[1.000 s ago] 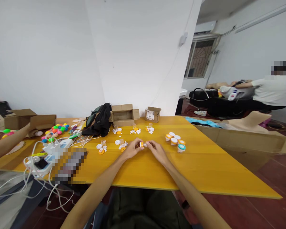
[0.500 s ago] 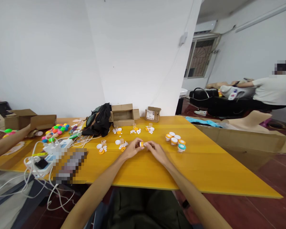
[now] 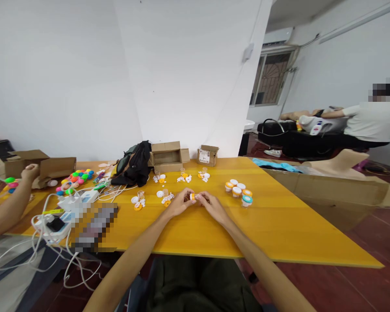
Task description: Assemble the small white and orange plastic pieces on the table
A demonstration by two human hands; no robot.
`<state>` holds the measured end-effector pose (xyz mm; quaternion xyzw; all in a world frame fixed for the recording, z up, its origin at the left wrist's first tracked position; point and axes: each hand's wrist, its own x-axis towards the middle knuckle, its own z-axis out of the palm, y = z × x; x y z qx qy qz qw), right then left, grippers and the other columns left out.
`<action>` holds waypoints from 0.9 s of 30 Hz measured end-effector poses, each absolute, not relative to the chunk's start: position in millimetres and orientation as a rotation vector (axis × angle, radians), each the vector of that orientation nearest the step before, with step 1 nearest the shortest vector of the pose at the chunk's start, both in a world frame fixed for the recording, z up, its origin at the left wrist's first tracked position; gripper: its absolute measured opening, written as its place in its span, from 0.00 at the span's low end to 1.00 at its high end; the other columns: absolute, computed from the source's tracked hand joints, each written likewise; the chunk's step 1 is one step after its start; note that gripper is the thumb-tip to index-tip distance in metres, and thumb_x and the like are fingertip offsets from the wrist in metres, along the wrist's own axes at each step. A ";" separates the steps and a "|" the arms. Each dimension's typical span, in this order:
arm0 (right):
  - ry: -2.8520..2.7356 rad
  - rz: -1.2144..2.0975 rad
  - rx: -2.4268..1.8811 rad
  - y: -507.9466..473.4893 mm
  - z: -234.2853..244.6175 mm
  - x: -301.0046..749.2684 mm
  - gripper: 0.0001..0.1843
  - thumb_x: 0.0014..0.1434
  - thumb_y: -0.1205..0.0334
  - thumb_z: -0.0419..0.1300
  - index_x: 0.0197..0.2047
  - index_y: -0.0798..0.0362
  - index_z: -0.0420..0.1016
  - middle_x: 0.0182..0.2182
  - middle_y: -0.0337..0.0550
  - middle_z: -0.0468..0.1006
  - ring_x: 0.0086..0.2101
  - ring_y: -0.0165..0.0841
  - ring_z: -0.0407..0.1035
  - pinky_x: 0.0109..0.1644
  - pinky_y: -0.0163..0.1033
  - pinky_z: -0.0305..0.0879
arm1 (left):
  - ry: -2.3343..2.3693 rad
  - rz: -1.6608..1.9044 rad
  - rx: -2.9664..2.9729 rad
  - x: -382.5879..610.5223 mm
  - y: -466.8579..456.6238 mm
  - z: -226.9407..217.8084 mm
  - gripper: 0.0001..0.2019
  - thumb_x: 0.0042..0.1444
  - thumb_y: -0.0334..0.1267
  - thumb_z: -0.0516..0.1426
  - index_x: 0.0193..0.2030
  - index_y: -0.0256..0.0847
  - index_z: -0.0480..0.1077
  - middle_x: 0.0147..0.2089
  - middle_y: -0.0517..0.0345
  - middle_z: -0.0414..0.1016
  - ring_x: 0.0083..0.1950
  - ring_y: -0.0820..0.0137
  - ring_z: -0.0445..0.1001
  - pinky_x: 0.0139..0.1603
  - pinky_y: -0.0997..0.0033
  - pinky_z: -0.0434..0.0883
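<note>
Over the yellow table, my left hand (image 3: 180, 204) is closed around a small jar with an orange-and-white lid (image 3: 192, 196), lying on its side. The fingertips of my right hand (image 3: 212, 205) are pinched together at the jar's right end; they hide much of it. Just left of my hands lies a pile of loose white and orange plastic parts (image 3: 167, 200) with a clear cup. Several similar piles sit farther back and left. To the right stands a group of lidded jars (image 3: 237, 190), mostly orange and white, with one teal-lidded jar (image 3: 246, 201) in front.
Open cardboard boxes (image 3: 165, 167) and a black bag (image 3: 134, 167) stand at the back of the yellow table (image 3: 266, 234). Power strips with tangled cables (image 3: 60, 225) and coloured balls (image 3: 76, 177) are at left, near another person's arms (image 3: 13, 208). Another person sits far right.
My hands and the jar stay in nearly the same place. At far left, the other person's arm has bent upward, its hand now raised and closed.
</note>
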<state>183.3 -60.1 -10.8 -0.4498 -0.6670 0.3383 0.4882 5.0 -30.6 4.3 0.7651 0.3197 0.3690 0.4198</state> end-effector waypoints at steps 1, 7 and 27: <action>-1.633 0.820 -1.090 -60.4 -10.2 183.4 0.21 0.57 0.40 0.54 0.36 0.50 0.74 0.30 0.41 0.79 0.34 0.38 0.72 0.43 0.44 0.68 | 0.803 0.923 1.919 4.8 -30.1 3.8 0.16 0.54 0.47 0.61 0.43 0.41 0.67 0.36 0.61 0.69 0.36 0.70 0.67 0.41 0.70 0.65; -1.649 0.760 -1.015 -60.7 -8.1 182.6 0.20 0.54 0.42 0.60 0.43 0.48 0.74 0.42 0.44 0.80 0.41 0.39 0.72 0.47 0.44 0.69 | 0.805 0.925 1.897 4.5 -26.7 -0.1 0.18 0.53 0.50 0.61 0.43 0.41 0.67 0.36 0.60 0.70 0.37 0.69 0.67 0.42 0.69 0.65; -1.605 0.696 -1.057 -64.0 -3.6 184.1 0.18 0.55 0.44 0.59 0.40 0.48 0.75 0.40 0.43 0.80 0.39 0.39 0.72 0.43 0.42 0.68 | 0.795 0.903 1.894 4.7 -25.1 -1.6 0.19 0.54 0.54 0.60 0.44 0.42 0.67 0.38 0.60 0.70 0.40 0.68 0.67 0.45 0.68 0.65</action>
